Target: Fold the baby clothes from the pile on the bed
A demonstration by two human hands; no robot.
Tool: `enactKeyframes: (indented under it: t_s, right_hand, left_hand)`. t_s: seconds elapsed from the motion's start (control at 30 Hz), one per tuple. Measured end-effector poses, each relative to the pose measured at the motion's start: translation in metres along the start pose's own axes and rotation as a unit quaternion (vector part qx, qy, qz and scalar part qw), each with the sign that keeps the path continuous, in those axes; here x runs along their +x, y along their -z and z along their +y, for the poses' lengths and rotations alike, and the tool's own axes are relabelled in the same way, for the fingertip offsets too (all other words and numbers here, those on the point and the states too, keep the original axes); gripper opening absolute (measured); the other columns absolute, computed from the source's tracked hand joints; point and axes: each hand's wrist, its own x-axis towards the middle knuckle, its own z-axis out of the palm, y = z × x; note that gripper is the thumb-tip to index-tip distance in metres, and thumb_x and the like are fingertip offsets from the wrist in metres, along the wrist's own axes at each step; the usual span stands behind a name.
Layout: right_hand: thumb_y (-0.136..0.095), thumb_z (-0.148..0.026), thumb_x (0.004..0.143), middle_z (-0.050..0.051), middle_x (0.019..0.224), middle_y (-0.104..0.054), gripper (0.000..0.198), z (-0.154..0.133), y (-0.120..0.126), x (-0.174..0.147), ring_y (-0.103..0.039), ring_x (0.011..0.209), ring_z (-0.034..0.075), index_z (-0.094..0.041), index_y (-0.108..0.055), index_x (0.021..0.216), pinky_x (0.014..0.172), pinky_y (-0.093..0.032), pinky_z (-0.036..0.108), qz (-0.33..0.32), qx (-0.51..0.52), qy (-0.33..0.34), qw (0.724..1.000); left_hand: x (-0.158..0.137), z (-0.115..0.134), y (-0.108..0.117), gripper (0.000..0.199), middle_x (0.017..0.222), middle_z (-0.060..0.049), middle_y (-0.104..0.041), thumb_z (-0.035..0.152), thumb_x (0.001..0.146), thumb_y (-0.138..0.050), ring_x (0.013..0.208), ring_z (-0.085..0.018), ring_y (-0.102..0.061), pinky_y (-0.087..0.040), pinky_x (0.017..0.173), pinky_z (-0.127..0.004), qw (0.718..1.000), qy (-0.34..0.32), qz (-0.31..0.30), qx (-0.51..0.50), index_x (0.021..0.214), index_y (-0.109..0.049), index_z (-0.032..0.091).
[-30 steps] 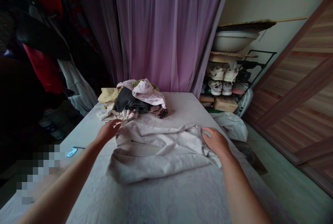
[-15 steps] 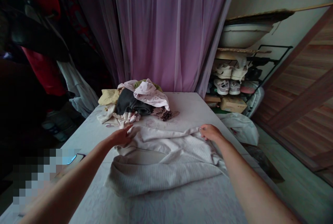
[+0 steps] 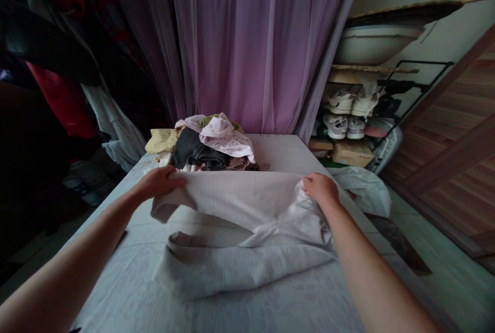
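A pair of light grey ribbed trousers (image 3: 240, 194) lies sideways on the table, with the waist end to the right and both legs pointing left. The upper leg is stretched taut, its far edge lifted a little off the surface, between my two hands. My left hand (image 3: 160, 182) is closed on that edge near the leg's hem. At the waist end, my right hand (image 3: 322, 188) pinches bunched fabric. The lower leg rests on the table, slightly wrinkled, with its hem opening at the left.
The table (image 3: 127, 286) has a pale patterned cover. Behind the trousers sits a heap of clothes (image 3: 201, 150). A purple curtain (image 3: 240, 54) hangs at the back. To the right stand a shoe rack (image 3: 361, 83) and a white plastic bag (image 3: 367, 194); clothes (image 3: 116, 121) hang at left.
Both hands have raised and pulled the upper trouser leg straight; it was crumpled before. My left hand has moved left and away from me, widening the gap between the hands.
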Motion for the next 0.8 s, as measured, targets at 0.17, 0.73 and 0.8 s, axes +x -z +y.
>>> enactKeyframes:
  t_s: [0.17, 0.73, 0.8]
  right_hand:
    - [-0.044, -0.029, 0.092, 0.01, 0.11, -0.073, 0.04, -0.022, -0.036, -0.016, -0.068, 0.096, 0.022, -0.018, -0.059, 0.128, 0.079, -0.048, 0.028, 0.025, -0.059, 0.043, 0.997]
    - [-0.053, -0.051, 0.079, 0.009, 0.103, -0.074, 0.038, 0.085, -0.021, -0.091, -0.066, 0.102, 0.026, -0.021, -0.074, 0.091, 0.09, -0.051, 0.035, -0.002, 0.261, 0.083, 0.962]
    - [-0.058, -0.051, 0.076, 0.011, 0.118, -0.069, 0.037, 0.097, -0.02, -0.104, -0.062, 0.112, 0.027, -0.021, -0.075, 0.091, 0.097, -0.048, 0.037, -0.027, 0.257, 0.128, 0.958]
  left_hand:
    - [0.018, 0.004, -0.035, 0.043, 0.122, -0.013, -0.063, 0.037, 0.082, -0.059, 0.115, -0.034, -0.056, -0.041, 0.095, -0.045, 0.955, -0.02, 0.137, 0.261, 0.122, -0.062, 0.024]
    - [-0.085, 0.04, -0.098, 0.027, 0.084, -0.002, -0.073, 0.044, 0.076, -0.063, 0.076, -0.02, -0.062, -0.044, 0.07, -0.029, 0.953, -0.235, -0.188, 0.034, 0.09, -0.072, 0.022]
    - [-0.09, 0.04, -0.094, 0.022, 0.081, -0.001, -0.072, 0.039, 0.072, -0.065, 0.072, -0.02, -0.061, -0.042, 0.066, -0.029, 0.955, -0.219, -0.191, 0.057, 0.086, -0.071, 0.023]
